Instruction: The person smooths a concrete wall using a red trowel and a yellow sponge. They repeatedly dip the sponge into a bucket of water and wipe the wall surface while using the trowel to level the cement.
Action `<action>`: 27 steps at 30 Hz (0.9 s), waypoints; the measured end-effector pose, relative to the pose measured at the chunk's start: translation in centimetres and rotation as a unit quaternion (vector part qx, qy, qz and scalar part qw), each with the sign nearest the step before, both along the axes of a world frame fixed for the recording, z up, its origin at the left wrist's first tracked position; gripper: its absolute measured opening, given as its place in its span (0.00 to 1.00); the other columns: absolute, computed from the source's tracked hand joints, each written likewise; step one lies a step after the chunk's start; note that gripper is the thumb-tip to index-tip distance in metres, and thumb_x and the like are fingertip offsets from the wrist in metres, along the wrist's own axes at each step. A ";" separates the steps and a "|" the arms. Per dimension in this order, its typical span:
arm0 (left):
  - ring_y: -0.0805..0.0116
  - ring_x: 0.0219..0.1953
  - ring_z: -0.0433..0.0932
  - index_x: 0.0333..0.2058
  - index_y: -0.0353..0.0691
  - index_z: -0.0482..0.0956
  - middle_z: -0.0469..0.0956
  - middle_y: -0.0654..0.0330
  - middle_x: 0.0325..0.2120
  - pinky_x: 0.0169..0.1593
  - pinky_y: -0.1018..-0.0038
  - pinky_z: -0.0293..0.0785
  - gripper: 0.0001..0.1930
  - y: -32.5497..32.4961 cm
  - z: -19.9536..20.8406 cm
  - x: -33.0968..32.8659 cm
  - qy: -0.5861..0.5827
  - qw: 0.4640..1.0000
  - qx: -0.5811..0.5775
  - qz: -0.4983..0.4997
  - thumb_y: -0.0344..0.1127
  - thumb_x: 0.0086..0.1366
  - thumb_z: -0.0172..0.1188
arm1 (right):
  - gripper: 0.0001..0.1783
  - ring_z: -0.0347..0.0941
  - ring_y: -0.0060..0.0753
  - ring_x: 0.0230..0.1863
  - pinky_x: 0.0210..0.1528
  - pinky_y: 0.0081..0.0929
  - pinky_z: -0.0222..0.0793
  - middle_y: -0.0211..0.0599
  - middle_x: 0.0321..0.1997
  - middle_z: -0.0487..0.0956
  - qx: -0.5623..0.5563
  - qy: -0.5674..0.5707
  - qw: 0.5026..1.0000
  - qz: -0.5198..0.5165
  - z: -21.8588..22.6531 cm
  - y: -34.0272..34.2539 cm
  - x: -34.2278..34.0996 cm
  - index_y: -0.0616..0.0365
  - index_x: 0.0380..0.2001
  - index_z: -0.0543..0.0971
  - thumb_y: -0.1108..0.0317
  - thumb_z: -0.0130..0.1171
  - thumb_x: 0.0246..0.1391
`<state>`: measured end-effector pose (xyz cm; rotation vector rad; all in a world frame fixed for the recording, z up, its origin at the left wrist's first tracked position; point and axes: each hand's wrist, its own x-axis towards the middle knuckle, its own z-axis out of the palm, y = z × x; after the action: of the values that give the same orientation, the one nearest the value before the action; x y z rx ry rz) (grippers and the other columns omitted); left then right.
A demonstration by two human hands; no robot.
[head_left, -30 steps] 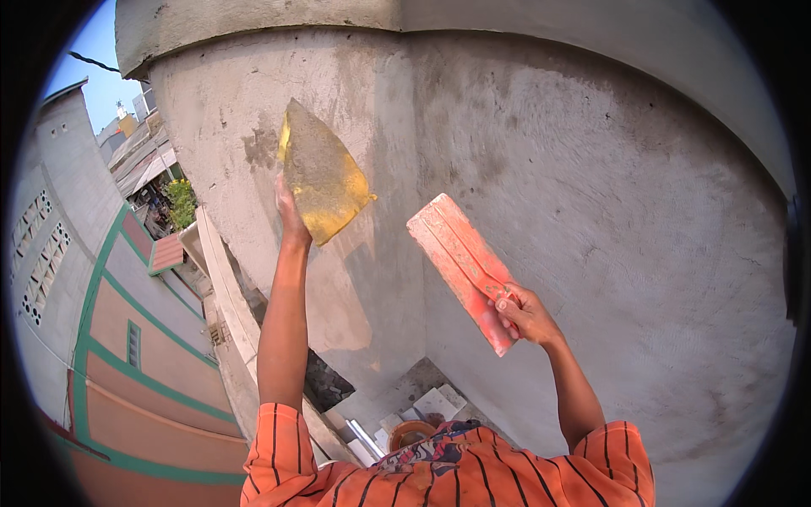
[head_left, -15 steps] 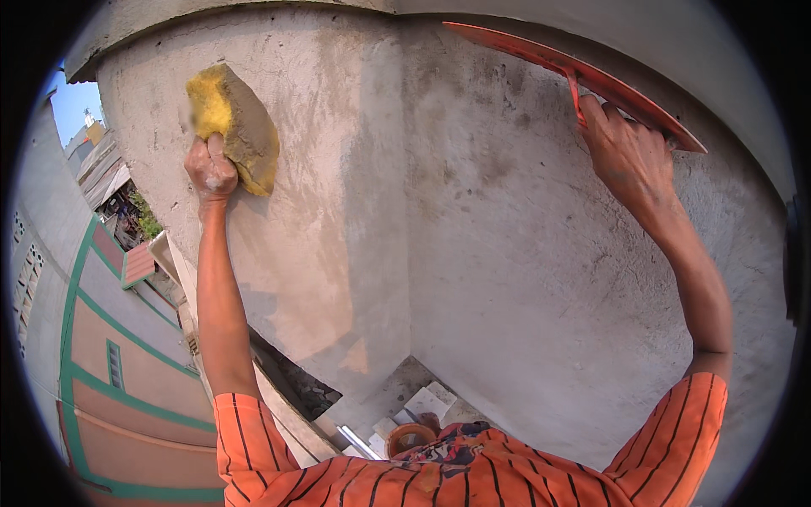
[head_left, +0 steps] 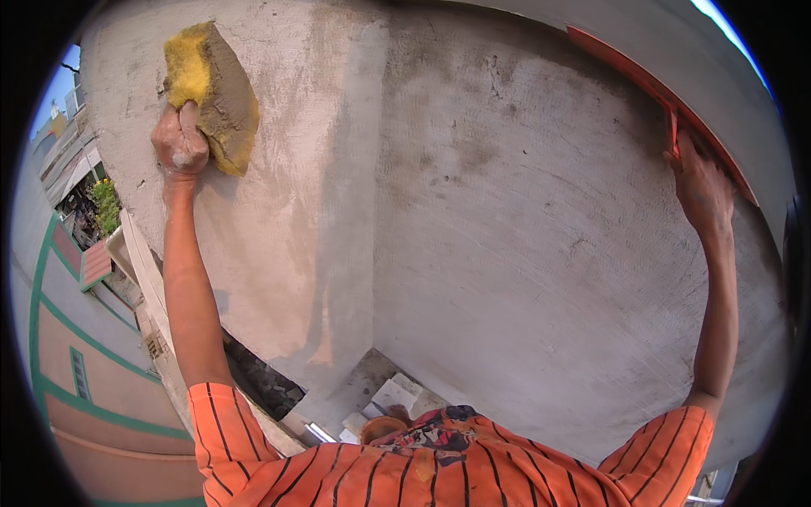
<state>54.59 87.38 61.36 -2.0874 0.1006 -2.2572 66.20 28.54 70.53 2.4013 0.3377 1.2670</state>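
My left hand (head_left: 180,144) is closed on the edge of a large yellow sponge (head_left: 221,101), whose face is coated with grey-brown mortar. It is raised in front of the plastered wall (head_left: 279,160) on the left; whether the sponge touches that wall I cannot tell. On the other side, my right hand (head_left: 705,188) grips the handle of a long red plastering float (head_left: 646,83). The float is up at the top of the right-hand wall (head_left: 524,228), along the edge of the overhang above. Its flat face is turned away from me.
The two walls meet in an inside corner (head_left: 374,203). Low down lie white blocks (head_left: 395,394) and an orange-brown bucket (head_left: 380,429), partly hidden by my shirt. A ledge (head_left: 148,262) runs down the left, beyond it a building with green trim (head_left: 93,346) and a leafy plant (head_left: 105,205).
My right hand has carried the float to the right along the top of the wall, and it is tilted more steeply. The view has shifted; my left hand still holds the sponge.
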 end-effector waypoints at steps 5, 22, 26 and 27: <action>0.44 0.27 0.74 0.33 0.33 0.75 0.75 0.44 0.25 0.30 0.62 0.68 0.12 0.9 -0.3 0.1 0.014 1.000 -0.020 0.009 0.34 0.64 0.45 | 0.17 0.75 0.52 0.34 0.33 0.43 0.69 0.51 0.34 0.77 0.080 0.033 0.994 -0.065 -1.9 -17.4 -5.6 0.57 0.48 0.68 0.64 0.52 0.57; 0.46 0.25 0.74 0.31 0.34 0.74 0.74 0.46 0.22 0.29 0.61 0.69 0.10 0.1 0.4 0.0 0.033 0.999 0.011 0.008 0.33 0.62 0.45 | 0.10 0.67 0.18 0.15 0.16 0.20 0.64 0.29 0.22 0.69 0.483 0.370 0.559 0.563 -10.2 24.3 4.7 0.58 0.34 0.64 0.62 0.48 0.61; 0.45 0.26 0.75 0.33 0.34 0.75 0.75 0.47 0.23 0.30 0.61 0.69 0.11 -0.2 0.3 0.0 0.026 0.999 0.016 -0.011 0.34 0.63 0.45 | 0.11 0.68 0.20 0.17 0.16 0.24 0.66 0.30 0.23 0.70 0.522 0.339 0.576 0.530 -8.8 25.7 7.3 0.59 0.34 0.65 0.62 0.49 0.60; 0.44 0.26 0.74 0.32 0.33 0.74 0.74 0.46 0.23 0.29 0.61 0.68 0.12 -0.2 0.2 0.4 0.024 1.000 0.010 -0.012 0.34 0.63 0.44 | 0.11 0.67 0.19 0.17 0.16 0.23 0.65 0.29 0.22 0.70 0.525 0.316 0.600 0.514 -8.4 24.6 7.7 0.58 0.34 0.66 0.62 0.49 0.60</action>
<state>54.95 87.15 61.55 -2.1430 0.1515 -2.2095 73.89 53.15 62.14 3.9031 1.8854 0.9315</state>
